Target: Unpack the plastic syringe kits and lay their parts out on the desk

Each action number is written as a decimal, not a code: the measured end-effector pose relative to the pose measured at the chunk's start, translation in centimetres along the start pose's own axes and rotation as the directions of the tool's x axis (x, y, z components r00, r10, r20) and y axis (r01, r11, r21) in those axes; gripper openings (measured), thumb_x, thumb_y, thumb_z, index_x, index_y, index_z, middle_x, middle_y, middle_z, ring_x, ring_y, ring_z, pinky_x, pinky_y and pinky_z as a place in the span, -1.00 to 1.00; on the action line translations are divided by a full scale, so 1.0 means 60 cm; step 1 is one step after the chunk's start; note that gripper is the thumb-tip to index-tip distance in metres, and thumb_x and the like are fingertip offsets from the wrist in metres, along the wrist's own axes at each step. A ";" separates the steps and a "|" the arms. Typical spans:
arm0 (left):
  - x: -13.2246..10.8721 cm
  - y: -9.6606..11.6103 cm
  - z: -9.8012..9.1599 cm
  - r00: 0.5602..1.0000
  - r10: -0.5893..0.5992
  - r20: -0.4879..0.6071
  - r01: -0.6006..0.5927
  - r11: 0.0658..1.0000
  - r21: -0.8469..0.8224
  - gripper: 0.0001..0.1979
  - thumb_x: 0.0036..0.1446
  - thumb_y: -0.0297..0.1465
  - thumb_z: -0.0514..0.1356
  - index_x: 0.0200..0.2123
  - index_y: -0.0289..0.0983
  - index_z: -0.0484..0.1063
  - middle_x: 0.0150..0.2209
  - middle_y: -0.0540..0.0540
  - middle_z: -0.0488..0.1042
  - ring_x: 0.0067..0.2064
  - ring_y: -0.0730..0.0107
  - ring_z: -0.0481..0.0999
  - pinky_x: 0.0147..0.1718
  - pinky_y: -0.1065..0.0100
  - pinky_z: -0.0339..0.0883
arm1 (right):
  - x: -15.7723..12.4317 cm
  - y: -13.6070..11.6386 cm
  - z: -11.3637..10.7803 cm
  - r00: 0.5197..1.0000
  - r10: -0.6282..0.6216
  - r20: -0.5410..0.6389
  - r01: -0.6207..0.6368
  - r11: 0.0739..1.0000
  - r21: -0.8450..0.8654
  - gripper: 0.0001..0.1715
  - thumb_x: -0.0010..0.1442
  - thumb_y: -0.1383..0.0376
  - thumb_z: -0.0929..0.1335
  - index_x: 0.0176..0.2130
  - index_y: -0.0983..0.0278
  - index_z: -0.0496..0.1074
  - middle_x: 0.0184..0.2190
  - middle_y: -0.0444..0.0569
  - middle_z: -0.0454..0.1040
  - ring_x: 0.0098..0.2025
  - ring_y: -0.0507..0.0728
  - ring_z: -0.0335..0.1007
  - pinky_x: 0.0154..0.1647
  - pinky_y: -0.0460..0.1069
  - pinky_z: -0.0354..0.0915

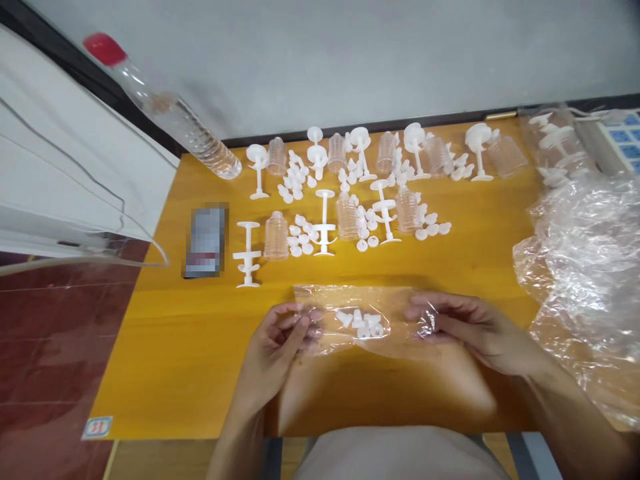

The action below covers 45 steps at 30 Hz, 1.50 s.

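A clear plastic bag point(400, 293) is stretched sideways between my hands above the front of the table. Several small white nozzle tips point(361, 323) lie inside it, near its middle. My left hand point(280, 343) pinches the bag's left end between thumb and fingers. At the other end, my right hand point(470, 327) grips the crumpled film. Beyond the bag stand rows of white plungers point(324, 223), clear ribbed barrels point(276, 237) and piles of white nozzle tips point(301, 237).
A phone point(206, 240) lies at the left of the wooden table point(170, 347). A red-capped bottle point(185, 127) stands at the back left corner. Crumpled clear bags point(590, 267) cover the right side, beside a packed set point(560, 143) and a blue-and-white box point(623, 140).
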<state>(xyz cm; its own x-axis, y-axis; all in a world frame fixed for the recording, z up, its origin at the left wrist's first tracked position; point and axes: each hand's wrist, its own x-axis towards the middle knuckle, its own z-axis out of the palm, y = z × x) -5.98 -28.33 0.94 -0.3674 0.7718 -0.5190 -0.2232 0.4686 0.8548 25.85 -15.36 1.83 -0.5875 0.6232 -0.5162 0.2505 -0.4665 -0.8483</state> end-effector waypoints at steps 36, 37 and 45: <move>-0.042 0.033 -0.013 0.901 0.353 -0.252 -0.294 0.924 0.244 -0.75 0.11 -0.22 0.46 -0.21 -0.22 0.58 -0.33 -0.04 0.65 -0.40 0.40 0.60 -0.35 0.42 0.55 | 0.039 0.019 0.033 0.960 -0.263 -0.092 0.229 0.933 -0.276 -0.65 0.20 0.05 0.51 -0.07 0.14 0.68 -0.06 -0.02 0.65 -0.10 0.20 0.63 -0.05 0.10 0.58; -0.044 0.035 -0.012 0.900 0.361 -0.246 -0.301 0.920 0.250 -0.76 0.12 -0.23 0.45 -0.22 -0.22 0.59 -0.33 -0.03 0.65 -0.40 0.40 0.60 -0.35 0.42 0.55 | 0.036 0.017 0.034 0.956 -0.280 -0.091 0.246 0.929 -0.277 -0.65 0.19 0.05 0.52 -0.06 0.13 0.68 -0.06 -0.02 0.65 -0.09 0.20 0.63 -0.05 0.10 0.58; -0.050 0.033 -0.001 0.853 0.412 -0.320 -0.344 0.905 0.248 -0.82 0.15 -0.27 0.44 -0.21 -0.20 0.60 -0.33 0.01 0.63 -0.43 0.47 0.53 -0.39 0.46 0.48 | 0.036 0.021 0.033 0.911 -0.409 -0.062 0.346 0.836 -0.426 -0.55 0.21 0.11 0.51 0.09 0.07 0.61 -0.08 -0.02 0.64 -0.16 0.14 0.60 -0.15 0.05 0.56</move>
<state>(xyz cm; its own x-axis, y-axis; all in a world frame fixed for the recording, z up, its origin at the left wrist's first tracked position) -5.38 -29.74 4.18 -0.6941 0.7141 -0.0907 0.1486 0.2655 0.9526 23.37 -15.81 -0.12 -0.5899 0.7968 -0.1307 0.3339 0.0933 -0.9380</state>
